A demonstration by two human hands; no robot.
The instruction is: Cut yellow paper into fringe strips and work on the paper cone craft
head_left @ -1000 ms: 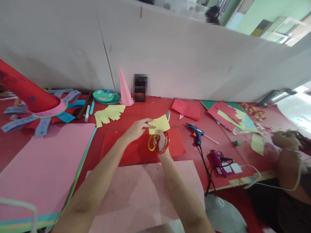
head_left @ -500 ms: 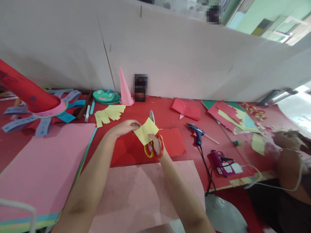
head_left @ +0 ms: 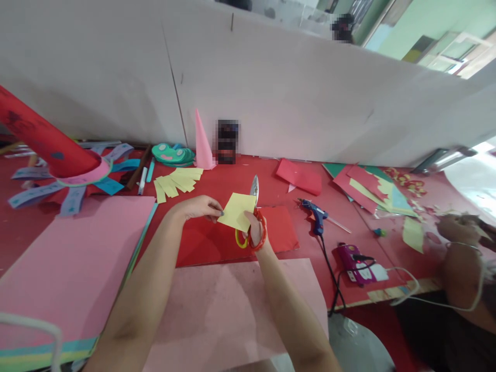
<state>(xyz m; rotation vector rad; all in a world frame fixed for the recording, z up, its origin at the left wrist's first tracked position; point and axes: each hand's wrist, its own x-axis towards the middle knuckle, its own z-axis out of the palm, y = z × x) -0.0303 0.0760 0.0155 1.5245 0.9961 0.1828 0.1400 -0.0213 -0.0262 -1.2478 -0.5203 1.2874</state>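
The person holds both hands up over the red table (head_left: 240,178), just above a red paper sheet (head_left: 209,243) lying flat on it. The left hand (head_left: 197,208) pinches the left corner of a small yellow paper square (head_left: 237,211) between thumb and fingertips, holding it tilted like a diamond in the air. The right hand (head_left: 253,227) sits right behind the square's lower edge, its fingers threaded through the red and yellow loops of a pair of scissors (head_left: 253,206) and closed on them. The silver blade tip sticks up past the top right edge of the yellow square; I cannot tell how far the blades are parted.

Further back lies a fan of yellow paper strips (head_left: 176,181), and beyond them stand a pink paper cone (head_left: 201,142) and a stack of green frog masks (head_left: 170,153) against the wall. A large pink sheet (head_left: 70,268) covers the left of the table. To the right lies a blue glue gun (head_left: 315,214), its cord running to a magenta power strip (head_left: 351,258). At the far right edge a co-worker's hand (head_left: 453,230) rests among paper scraps.
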